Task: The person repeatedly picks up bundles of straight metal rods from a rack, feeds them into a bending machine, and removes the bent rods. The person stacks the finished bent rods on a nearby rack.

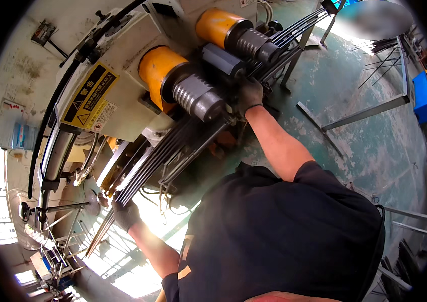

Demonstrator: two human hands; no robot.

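Note:
A bundle of long thin metal rods (145,168) runs slantwise under the machine's rollers, from the lower left to the upper right. My left hand (127,213), in a dark glove, is closed around the rods near their lower-left part. Farther right, my right hand (250,95), also gloved, reaches in where the rods pass beside the machine head. Its fingers are hidden in shadow, so their grip does not show. Close by it are a ridged steel roller (198,95) on an orange housing (160,70) and a dark angular block (222,59).
A second orange housing (218,26) with a ridged roller stands farther back. A yellow-and-black warning plate (90,95) marks the pale machine body. Metal stand legs (364,111) and a blue bin (423,98) are at the right; a fan (24,211) stands at the left.

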